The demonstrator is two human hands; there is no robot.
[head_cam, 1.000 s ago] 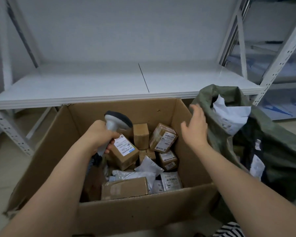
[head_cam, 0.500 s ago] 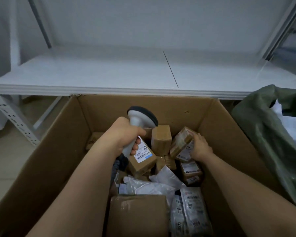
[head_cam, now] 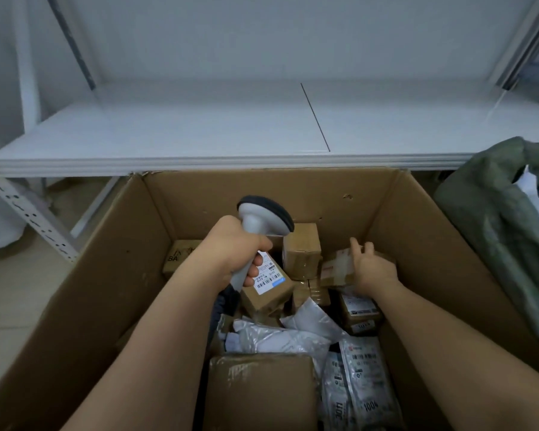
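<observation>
A large open cardboard box (head_cam: 417, 231) holds several small brown parcels and grey plastic mailers. My left hand (head_cam: 234, 247) grips the handle of a grey barcode scanner (head_cam: 263, 217), its dark-rimmed head pointing away over the parcels. Just below the scanner lies a brown parcel with a white barcode label (head_cam: 269, 286). My right hand (head_cam: 372, 267) holds a small taped brown parcel (head_cam: 336, 267) at the right side of the box, fingers curled over its top edge.
A white metal shelf board (head_cam: 231, 132) runs across just behind the box, on perforated uprights (head_cam: 28, 216). A green sack (head_cam: 504, 231) with white mailers inside stands at the right. A bigger brown parcel (head_cam: 262, 390) and plastic mailers (head_cam: 361, 384) fill the box's near side.
My right hand left the green sack, reached down into the box and took hold of the small taped parcel, which has turned over. The view has leaned in closer over the box.
</observation>
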